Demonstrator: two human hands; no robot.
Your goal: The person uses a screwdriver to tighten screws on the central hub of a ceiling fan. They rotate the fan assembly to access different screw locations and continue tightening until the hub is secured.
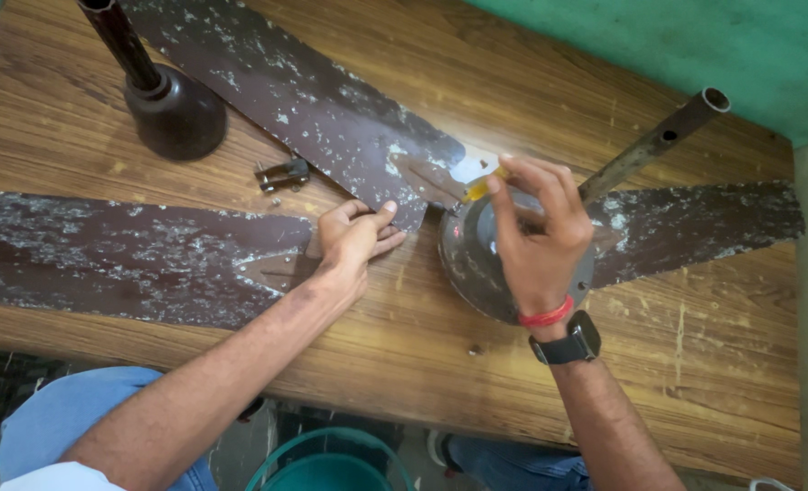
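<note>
Where hands (440, 241) meet, fan motor (477, 259).

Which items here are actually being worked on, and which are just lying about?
In use:
- right hand holding a yellow-handled screwdriver
- fan motor
- left hand pressing on the upper fan blade
- fan rod

Lying about:
- dark cup-shaped cover
- small metal clamp
- loose left blade
- green bucket below the table

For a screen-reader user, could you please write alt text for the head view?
A person's right hand holds a yellow-handled tool over a ceiling fan motor on a wooden table, while the left hand presses a worn brown blade.
</note>
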